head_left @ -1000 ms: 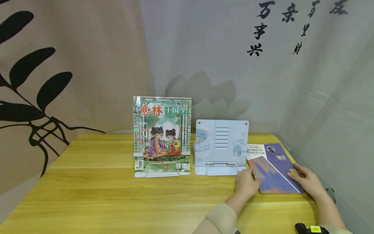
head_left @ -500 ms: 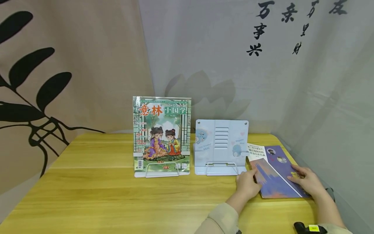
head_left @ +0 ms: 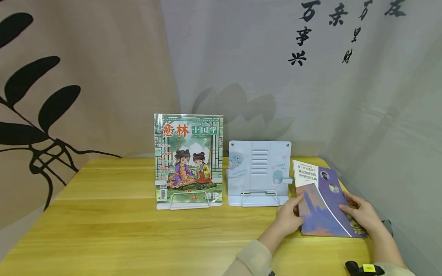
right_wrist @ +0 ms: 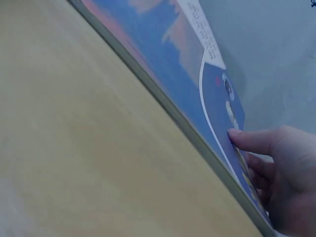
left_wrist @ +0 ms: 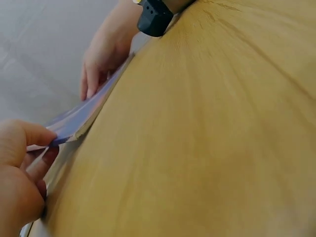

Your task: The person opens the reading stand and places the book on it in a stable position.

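A purple-and-blue book with a white title panel is held at the right side of the table, its far end raised. My left hand pinches its left edge. On the opposite edge my right hand grips it, thumb on the cover and the other fingers behind. In the left wrist view the left thumb is on top of the book and fingers are beneath. Just left of the book stands a pale blue book stand with a wire holder at its front and no book on it.
A green magazine leans upright on another stand with a wire holder, left of the blue stand. Bare wooden tabletop lies in front. Printed curtains hang behind and to the right. A black wrist device shows at bottom right.
The book has come up from a flatter pose, its far end rising and its near edge shifting toward me. Both hands have kept hold of it. The stands and magazine stay put.
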`<state>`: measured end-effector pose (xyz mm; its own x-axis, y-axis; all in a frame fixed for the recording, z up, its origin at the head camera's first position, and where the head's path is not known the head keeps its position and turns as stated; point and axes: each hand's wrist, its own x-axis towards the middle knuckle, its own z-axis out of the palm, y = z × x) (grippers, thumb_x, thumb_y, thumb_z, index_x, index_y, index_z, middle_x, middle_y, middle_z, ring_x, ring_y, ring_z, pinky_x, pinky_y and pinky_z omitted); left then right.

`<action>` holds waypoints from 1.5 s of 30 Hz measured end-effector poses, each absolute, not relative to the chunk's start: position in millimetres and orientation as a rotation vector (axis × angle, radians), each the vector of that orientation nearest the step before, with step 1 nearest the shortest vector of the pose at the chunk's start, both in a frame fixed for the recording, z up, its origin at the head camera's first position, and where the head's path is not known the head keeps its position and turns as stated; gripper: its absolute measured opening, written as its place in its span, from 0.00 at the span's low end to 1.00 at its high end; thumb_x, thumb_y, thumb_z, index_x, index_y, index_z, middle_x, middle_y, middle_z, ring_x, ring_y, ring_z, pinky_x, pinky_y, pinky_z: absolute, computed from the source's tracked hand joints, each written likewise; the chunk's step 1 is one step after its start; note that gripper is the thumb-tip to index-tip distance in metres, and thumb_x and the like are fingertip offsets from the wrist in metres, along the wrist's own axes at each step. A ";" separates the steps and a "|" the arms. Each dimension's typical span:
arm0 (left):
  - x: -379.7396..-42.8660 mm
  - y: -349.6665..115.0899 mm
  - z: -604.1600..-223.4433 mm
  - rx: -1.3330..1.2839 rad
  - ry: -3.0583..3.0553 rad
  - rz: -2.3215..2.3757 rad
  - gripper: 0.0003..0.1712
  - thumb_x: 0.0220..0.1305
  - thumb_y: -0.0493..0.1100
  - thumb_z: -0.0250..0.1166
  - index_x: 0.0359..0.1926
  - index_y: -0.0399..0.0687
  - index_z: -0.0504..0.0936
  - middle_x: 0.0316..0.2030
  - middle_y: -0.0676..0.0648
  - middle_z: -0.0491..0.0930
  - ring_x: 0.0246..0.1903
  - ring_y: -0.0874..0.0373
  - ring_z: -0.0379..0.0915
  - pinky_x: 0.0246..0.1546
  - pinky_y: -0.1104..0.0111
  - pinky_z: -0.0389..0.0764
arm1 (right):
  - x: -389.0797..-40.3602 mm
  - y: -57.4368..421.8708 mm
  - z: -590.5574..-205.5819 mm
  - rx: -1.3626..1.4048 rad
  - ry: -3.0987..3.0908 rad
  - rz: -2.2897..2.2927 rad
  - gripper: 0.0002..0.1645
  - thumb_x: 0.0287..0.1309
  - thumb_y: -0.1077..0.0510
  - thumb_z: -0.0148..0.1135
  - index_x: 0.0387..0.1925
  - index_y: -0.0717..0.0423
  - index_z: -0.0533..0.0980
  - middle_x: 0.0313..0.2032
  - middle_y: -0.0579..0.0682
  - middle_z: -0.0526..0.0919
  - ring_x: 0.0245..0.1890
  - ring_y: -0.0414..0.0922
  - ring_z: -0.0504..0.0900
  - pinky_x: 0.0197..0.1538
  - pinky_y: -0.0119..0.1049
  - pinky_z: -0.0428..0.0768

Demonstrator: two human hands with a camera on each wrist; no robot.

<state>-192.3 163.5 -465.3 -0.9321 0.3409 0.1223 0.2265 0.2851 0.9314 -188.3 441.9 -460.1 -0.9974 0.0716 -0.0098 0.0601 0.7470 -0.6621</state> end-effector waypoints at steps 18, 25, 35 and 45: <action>-186.5 146.4 -468.3 0.679 2.263 1.903 0.48 0.45 0.23 0.66 0.68 0.57 0.68 0.63 0.56 0.67 0.61 0.60 0.63 0.50 0.73 0.72 | -176.7 452.0 -437.5 0.005 -2.691 1.264 0.34 0.64 0.59 0.60 0.70 0.57 0.62 0.43 0.40 0.74 0.38 0.30 0.73 0.37 0.26 0.77; -188.2 145.3 -463.5 0.708 2.282 2.038 0.44 0.41 0.20 0.64 0.62 0.51 0.75 0.48 0.58 0.76 0.43 0.67 0.70 0.37 0.75 0.76 | -175.4 443.1 -420.9 0.043 -2.663 1.186 0.33 0.62 0.62 0.61 0.68 0.56 0.65 0.40 0.45 0.76 0.36 0.32 0.75 0.35 0.28 0.78; -194.4 132.6 -450.9 0.720 2.281 2.143 0.42 0.44 0.22 0.63 0.63 0.54 0.73 0.32 0.56 0.74 0.27 0.68 0.69 0.17 0.77 0.72 | -173.0 425.4 -397.6 0.111 -2.591 1.156 0.33 0.59 0.66 0.63 0.66 0.52 0.68 0.35 0.40 0.77 0.30 0.36 0.75 0.28 0.28 0.75; -198.1 107.0 -440.8 0.764 2.376 2.090 0.39 0.49 0.25 0.64 0.64 0.54 0.72 0.29 0.55 0.73 0.23 0.65 0.69 0.15 0.77 0.69 | -168.6 398.8 -377.5 0.083 -2.580 1.170 0.34 0.60 0.63 0.64 0.67 0.49 0.67 0.41 0.44 0.74 0.31 0.38 0.70 0.26 0.29 0.72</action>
